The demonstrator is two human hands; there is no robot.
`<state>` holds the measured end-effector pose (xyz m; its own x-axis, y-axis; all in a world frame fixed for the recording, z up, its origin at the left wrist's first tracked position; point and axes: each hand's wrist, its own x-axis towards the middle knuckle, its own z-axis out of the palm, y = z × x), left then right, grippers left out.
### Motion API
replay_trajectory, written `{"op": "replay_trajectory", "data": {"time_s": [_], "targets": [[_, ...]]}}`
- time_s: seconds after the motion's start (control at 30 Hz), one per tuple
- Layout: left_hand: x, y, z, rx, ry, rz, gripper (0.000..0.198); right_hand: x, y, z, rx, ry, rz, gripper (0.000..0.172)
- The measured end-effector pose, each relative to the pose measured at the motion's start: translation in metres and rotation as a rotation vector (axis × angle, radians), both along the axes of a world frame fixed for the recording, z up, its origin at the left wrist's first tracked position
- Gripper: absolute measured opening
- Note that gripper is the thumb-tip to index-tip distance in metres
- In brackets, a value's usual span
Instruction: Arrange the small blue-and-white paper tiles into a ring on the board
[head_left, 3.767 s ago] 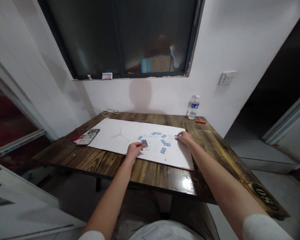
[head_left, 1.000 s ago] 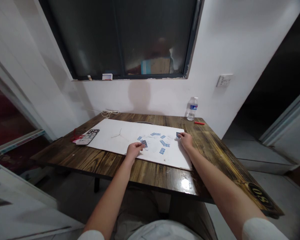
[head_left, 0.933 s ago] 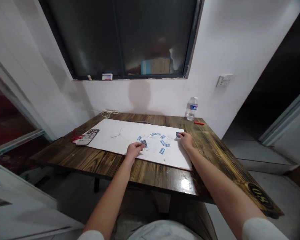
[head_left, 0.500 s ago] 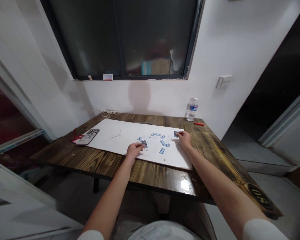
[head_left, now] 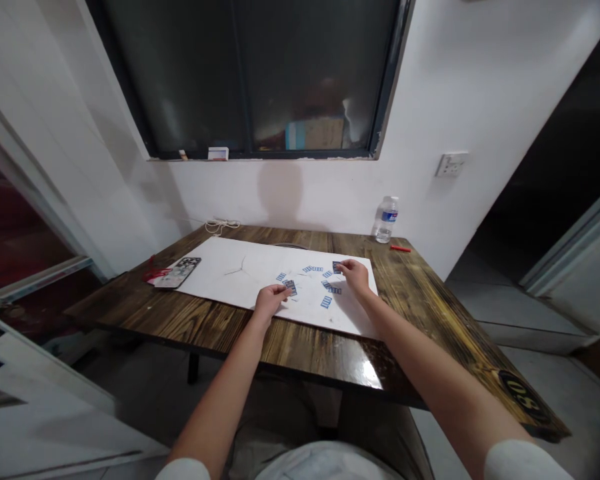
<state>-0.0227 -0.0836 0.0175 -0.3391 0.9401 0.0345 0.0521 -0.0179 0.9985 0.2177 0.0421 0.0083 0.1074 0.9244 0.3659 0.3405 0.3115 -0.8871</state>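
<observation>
A small dark patterned card [head_left: 291, 288] is pinched in my left hand [head_left: 270, 299], low over the middle of a white board [head_left: 210, 267]. My right hand [head_left: 356, 273] is closed on another small dark card [head_left: 337, 267] above the board's right part. Between and around the hands, several small blue-and-white striped pieces [head_left: 326, 302] lie in a loose curve on the board. One such piece [head_left: 281, 277] lies just beyond the left hand's card. Thin dark lines [head_left: 241, 267] mark the board's left half. Whether either hand holds more than one card I cannot tell.
A phone in a patterned case [head_left: 183, 273] lies at the board's left end. Toward the back of the wooden table [head_left: 180, 313] are a coiled white cable [head_left: 223, 225], a water bottle [head_left: 387, 221] and a red pen-like stick [head_left: 401, 249]. A wall with a window stands behind.
My right hand has moved left with its card, from the board's right edge toward the striped pieces. The left hand has stayed nearly in place, and the view has shifted slightly.
</observation>
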Motion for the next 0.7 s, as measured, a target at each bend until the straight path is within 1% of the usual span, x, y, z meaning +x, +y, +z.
{"op": "replay_trajectory", "data": {"time_s": [0.23, 0.5, 0.7], "targets": [[0.002, -0.002, 0.002, -0.006, -0.006, -0.001, 0.039, -0.024, -0.011, 0.006, 0.027, 0.093, 0.084, 0.029], [0.001, -0.001, 0.002, -0.009, 0.010, 0.002, 0.039, -0.050, -0.028, 0.014, 0.037, 0.219, 0.248, 0.031], [-0.001, 0.000, -0.002, -0.014, 0.021, -0.018, 0.042, -0.067, -0.045, 0.020, 0.061, 0.204, 0.320, 0.030]]}}
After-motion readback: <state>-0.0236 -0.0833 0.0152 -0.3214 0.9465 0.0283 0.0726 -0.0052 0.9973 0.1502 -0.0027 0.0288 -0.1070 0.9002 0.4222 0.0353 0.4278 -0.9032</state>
